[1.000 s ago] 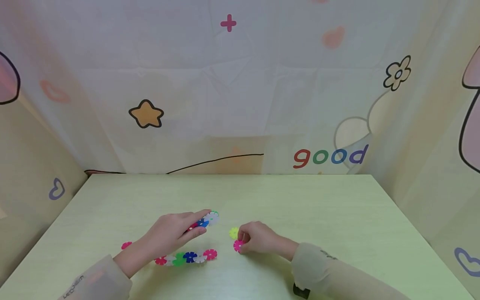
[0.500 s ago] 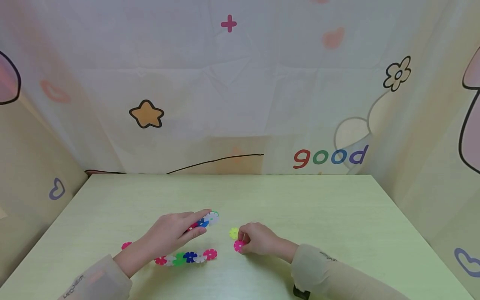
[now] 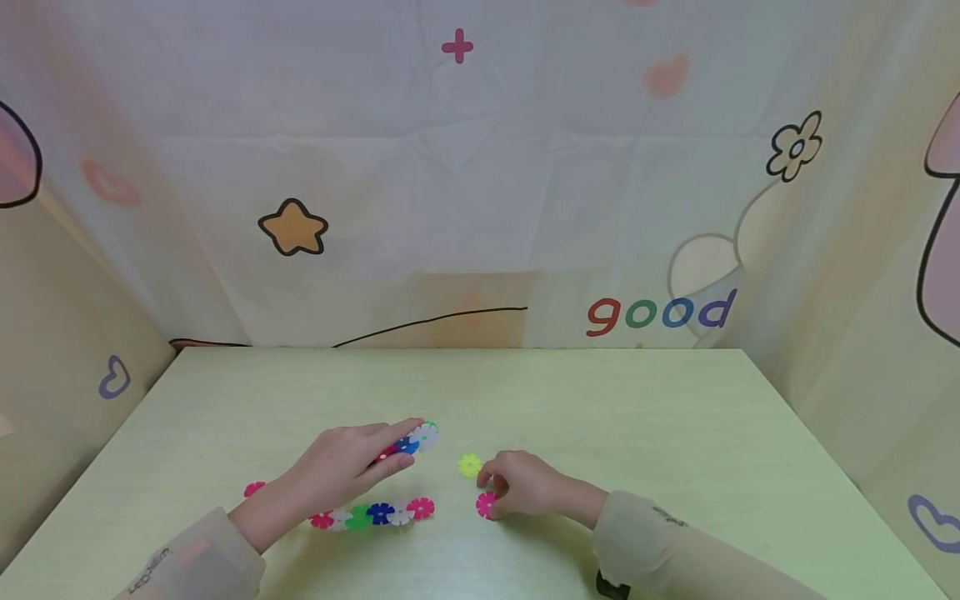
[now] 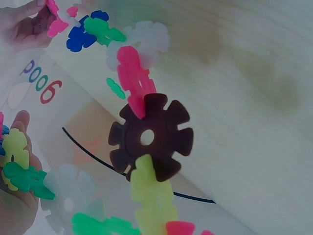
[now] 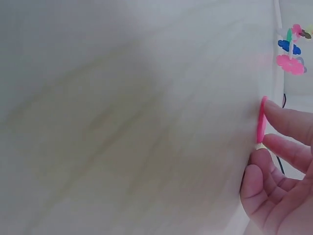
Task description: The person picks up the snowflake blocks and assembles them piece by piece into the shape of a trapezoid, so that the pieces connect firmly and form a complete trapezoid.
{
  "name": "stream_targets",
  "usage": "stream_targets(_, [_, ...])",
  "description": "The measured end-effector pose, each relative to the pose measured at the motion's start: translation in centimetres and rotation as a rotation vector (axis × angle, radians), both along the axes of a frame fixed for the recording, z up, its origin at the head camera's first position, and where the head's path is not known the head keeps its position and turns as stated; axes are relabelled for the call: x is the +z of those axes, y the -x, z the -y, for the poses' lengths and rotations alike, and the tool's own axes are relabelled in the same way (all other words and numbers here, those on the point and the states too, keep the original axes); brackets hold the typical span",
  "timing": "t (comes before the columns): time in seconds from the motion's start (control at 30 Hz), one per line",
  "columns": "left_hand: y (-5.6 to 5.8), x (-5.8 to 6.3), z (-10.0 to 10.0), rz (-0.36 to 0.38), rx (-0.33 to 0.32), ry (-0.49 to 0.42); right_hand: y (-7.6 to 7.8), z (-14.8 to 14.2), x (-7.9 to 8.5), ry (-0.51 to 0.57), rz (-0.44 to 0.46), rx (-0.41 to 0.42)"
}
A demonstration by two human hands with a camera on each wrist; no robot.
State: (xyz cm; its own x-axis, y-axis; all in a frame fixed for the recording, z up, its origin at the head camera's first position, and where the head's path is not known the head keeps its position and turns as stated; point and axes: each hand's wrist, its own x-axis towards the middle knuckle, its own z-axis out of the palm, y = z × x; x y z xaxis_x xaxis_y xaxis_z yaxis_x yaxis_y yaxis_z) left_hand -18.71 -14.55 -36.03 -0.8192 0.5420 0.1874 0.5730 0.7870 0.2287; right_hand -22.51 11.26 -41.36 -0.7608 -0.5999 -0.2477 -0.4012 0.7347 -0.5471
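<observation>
My left hand (image 3: 337, 462) holds several linked flower-shaped plastic discs (image 3: 405, 444), red, blue, white and green, between thumb and fingers. Below its wrist a chain of such discs (image 3: 358, 517) in red, white, green, blue and pink runs along the table, partly behind the forearm. In the left wrist view a dark brown disc (image 4: 168, 129) hangs in the chain between a pink and a yellow one. My right hand (image 3: 528, 483) pinches a pink flower disc (image 5: 261, 120) by its edges, close over the table. A loose yellow flower disc (image 3: 469, 465) lies just beyond its fingertips.
The pale table (image 3: 675, 408) ends at a printed cloth backdrop (image 3: 480, 208), with more cloth on both sides. A pink disc (image 3: 254, 489) shows left of the left forearm. A small black object (image 3: 612, 587) sits under the right sleeve.
My right hand has shifted slightly right and nearer to me with the pink disc, away from the yellow one. The left hand and the linked discs stay in place.
</observation>
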Motion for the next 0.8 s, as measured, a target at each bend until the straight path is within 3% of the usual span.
stream_targets(0.37, [0.0, 0.2, -0.2, 0.015, 0.001, -0.043, -0.7, -0.2, 0.2, -0.002, 0.014, -0.006])
stream_targets(0.6, [0.0, 0.3, -0.6, 0.037, -0.006, -0.073, -0.9, -0.9, 0.3, 0.158, 0.037, -0.030])
stream_targets(0.8, [0.0, 0.1, -1.3, 0.045, -0.002, -0.098, -0.5, -1.1, 1.5, 0.336, 0.044, -0.136])
